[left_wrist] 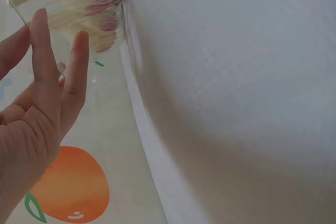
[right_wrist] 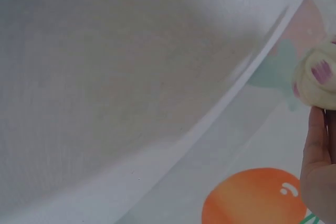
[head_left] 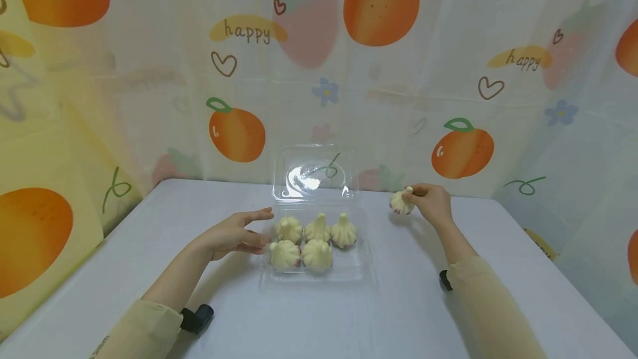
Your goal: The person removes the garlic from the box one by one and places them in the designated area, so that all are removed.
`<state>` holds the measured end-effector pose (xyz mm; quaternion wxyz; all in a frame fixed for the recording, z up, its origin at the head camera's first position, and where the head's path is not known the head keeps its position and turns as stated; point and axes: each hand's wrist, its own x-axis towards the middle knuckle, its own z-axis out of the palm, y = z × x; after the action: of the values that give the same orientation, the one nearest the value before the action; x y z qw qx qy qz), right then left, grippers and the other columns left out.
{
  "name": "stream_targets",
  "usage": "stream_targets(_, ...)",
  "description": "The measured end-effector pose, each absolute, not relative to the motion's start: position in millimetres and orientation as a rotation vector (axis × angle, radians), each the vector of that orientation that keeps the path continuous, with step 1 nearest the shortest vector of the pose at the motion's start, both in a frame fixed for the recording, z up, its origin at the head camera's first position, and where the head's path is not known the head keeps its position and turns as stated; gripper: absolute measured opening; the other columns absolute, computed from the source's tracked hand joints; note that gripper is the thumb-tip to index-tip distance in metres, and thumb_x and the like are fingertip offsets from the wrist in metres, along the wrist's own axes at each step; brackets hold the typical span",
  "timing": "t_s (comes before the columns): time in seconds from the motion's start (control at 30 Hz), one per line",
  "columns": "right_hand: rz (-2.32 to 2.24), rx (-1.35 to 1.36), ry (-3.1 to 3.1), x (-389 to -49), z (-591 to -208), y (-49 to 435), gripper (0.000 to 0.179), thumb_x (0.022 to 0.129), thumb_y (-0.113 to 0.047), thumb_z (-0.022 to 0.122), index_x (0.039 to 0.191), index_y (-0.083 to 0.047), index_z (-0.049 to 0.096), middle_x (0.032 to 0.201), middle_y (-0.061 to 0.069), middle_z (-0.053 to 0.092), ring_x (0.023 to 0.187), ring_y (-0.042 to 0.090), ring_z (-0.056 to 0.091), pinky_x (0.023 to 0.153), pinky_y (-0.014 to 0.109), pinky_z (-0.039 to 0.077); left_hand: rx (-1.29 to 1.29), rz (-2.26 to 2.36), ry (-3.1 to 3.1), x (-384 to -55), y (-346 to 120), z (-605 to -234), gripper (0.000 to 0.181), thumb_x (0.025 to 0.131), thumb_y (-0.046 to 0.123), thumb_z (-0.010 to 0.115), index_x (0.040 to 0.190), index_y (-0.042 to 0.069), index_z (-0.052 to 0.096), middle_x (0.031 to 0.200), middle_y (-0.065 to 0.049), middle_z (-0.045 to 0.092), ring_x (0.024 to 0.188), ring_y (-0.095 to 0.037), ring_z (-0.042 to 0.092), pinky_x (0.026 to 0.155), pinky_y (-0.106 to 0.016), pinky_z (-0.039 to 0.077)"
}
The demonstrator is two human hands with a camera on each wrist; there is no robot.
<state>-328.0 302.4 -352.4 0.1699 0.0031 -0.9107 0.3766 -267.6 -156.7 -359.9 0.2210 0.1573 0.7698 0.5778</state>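
A clear plastic clamshell box (head_left: 366,270) sits open at the table's middle, its lid (head_left: 313,175) standing up at the back. Several cream garlic bulbs (head_left: 317,237) lie inside it. My left hand (head_left: 238,233) has straight fingers against the box's left wall, seen close up as fingers (left_wrist: 79,72) on clear plastic (left_wrist: 107,27). My right hand (head_left: 430,199) pinches one garlic bulb (head_left: 400,202) by its stem, held just above the table to the right of the box. That bulb (right_wrist: 320,77) shows purple streaks in the right wrist view.
The table (head_left: 319,314) has a grey-white cloth. A fruit-print curtain (head_left: 379,71) with oranges and "happy" words hangs on all sides behind it. Black wrist straps (head_left: 196,317) sit on both sleeves.
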Motion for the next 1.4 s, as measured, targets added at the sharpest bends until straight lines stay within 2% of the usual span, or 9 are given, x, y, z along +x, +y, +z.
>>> stream_targets(0.3, 1.015, -0.006, -2.649, -329.6, -352.8, 303.1, 0.037, 0.091, -0.026, 0.07, 0.119, -0.003, 0.071, 0.116, 0.02, 0.072, 0.113, 0.039, 0.064, 0.092, 0.05, 0.056, 0.437, 1.612, 2.112, -268.1, -157.4, -361.5, 0.077, 0.089, 0.003, 0.065, 0.155, 0.001, 0.026, 0.168, -0.014, 0.01, 0.122, -0.03, 0.06, 0.093, -0.035, 0.061)
stream_targets(0.87, 0.976, -0.013, -2.716, -330.7, -358.7, 307.8, 0.037, 0.089, -0.023, 0.071, 0.113, 0.004, 0.071, 0.112, 0.024, 0.072, 0.11, 0.041, 0.063, 0.091, 0.049, 0.055, 0.439, 1.6, 2.119, -267.8, -157.1, -361.6, 0.078, 0.089, 0.005, 0.067, 0.155, 0.001, 0.025, 0.168, -0.012, 0.009, 0.123, -0.03, 0.06, 0.093, -0.034, 0.061)
stream_targets(1.1, 0.963, -0.002, -2.749, -329.9, -358.2, 308.5, 0.037, 0.089, -0.022, 0.071, 0.115, 0.005, 0.07, 0.113, 0.025, 0.072, 0.113, 0.043, 0.061, 0.094, 0.052, 0.053, 0.457, 1.603, 2.113, -267.4, -156.3, -361.4, 0.077, 0.089, 0.003, 0.066, 0.155, -0.001, 0.025, 0.169, -0.009, 0.006, 0.13, -0.037, 0.055, 0.093, -0.035, 0.061)
stream_targets(1.4, 0.949, 0.002, -2.751, -329.7, -359.2, 308.2, 0.037, 0.087, -0.021, 0.072, 0.113, 0.005, 0.07, 0.11, 0.024, 0.073, 0.112, 0.042, 0.062, 0.095, 0.051, 0.053, 0.473, 1.611, 2.104, -266.5, -156.2, -360.1, 0.077, 0.089, 0.003, 0.066, 0.154, -0.003, 0.025, 0.169, -0.01, 0.004, 0.129, -0.037, 0.055, 0.094, -0.036, 0.061)
